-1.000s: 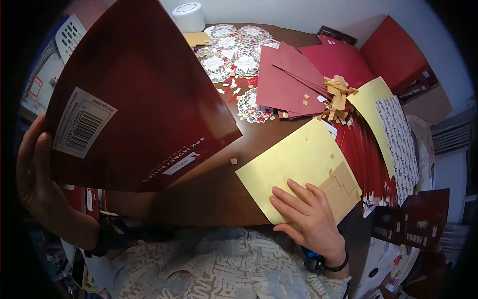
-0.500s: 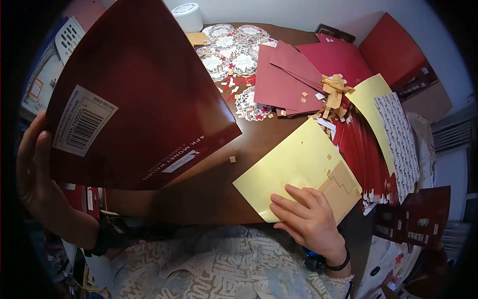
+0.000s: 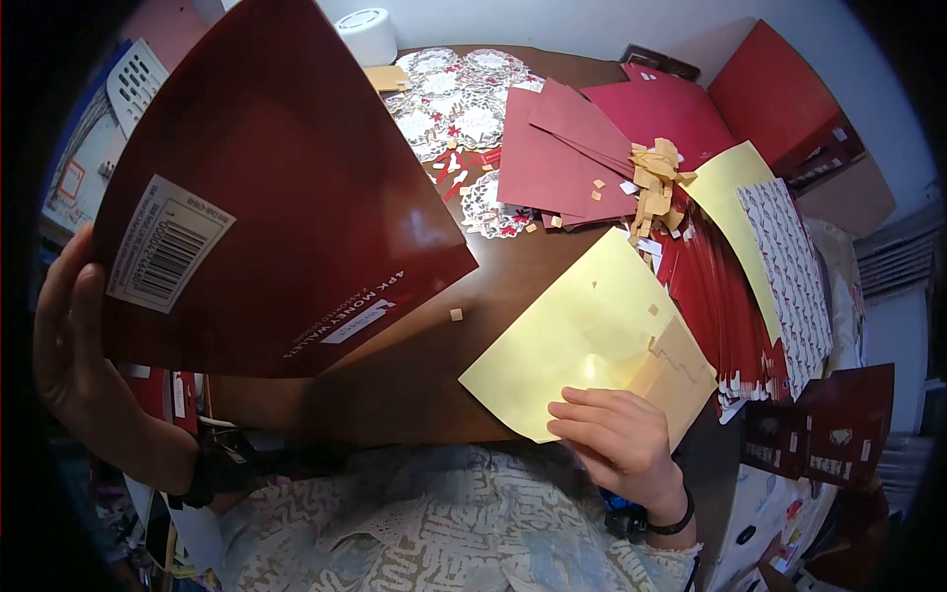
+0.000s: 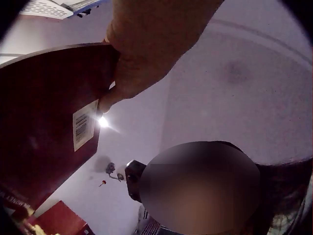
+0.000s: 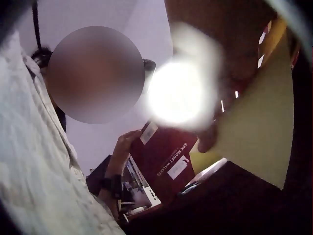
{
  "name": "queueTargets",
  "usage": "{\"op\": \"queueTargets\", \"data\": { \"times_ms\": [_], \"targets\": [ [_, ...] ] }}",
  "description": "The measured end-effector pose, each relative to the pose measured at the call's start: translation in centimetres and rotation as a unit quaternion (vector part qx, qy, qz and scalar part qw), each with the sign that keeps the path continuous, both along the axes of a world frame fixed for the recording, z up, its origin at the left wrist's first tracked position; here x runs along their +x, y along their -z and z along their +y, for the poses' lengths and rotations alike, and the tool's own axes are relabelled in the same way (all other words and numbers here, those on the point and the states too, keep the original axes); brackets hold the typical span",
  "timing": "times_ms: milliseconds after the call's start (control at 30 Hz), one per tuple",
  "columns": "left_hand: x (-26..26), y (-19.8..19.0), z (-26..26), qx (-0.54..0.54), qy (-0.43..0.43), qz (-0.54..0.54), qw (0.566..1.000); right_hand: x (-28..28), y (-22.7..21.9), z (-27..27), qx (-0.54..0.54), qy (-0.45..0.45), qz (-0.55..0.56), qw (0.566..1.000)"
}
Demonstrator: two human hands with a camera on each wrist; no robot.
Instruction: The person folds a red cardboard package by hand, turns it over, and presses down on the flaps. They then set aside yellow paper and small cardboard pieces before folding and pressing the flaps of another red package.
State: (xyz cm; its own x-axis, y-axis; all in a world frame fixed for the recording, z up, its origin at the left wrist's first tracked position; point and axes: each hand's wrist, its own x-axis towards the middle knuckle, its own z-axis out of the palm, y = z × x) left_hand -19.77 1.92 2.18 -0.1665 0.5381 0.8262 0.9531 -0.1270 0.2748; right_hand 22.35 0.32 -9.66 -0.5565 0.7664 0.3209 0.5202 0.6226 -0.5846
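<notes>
A person's left hand [image 3: 69, 345] grips the near corner of a large dark red card [image 3: 276, 197], holding it upright, its long axis fanning up and away from the fingers. The right hand [image 3: 617, 439], fingers curled, pinches the near edge of a yellow sheet [image 3: 572, 335] that lies flat and extends away from its fingertips.

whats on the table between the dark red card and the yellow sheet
In the head view, one small tan paper scrap lies on the bare brown table between the dark red card and the yellow sheet.
</notes>
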Motion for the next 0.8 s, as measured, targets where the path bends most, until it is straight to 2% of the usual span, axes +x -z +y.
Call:
{"op": "queueTargets", "data": {
  "times_ms": [200,467,800],
  "targets": [
    [0.4,0.0,0.1,-0.005,0.002,-0.015,1.000,-0.3,-0.1,-0.1,-0.035,0.010,0.043,0.998],
    [-0.5,0.0,-0.1,0.001,0.000,0.039,0.999,-0.4,-0.2,-0.1,-0.050,0.021,0.072,0.996],
    [-0.2,0.0,-0.2,-0.008,0.002,0.018,1.000,-0.3,1.0,0.0,-0.024,0.019,0.041,0.999]
  ]
}}
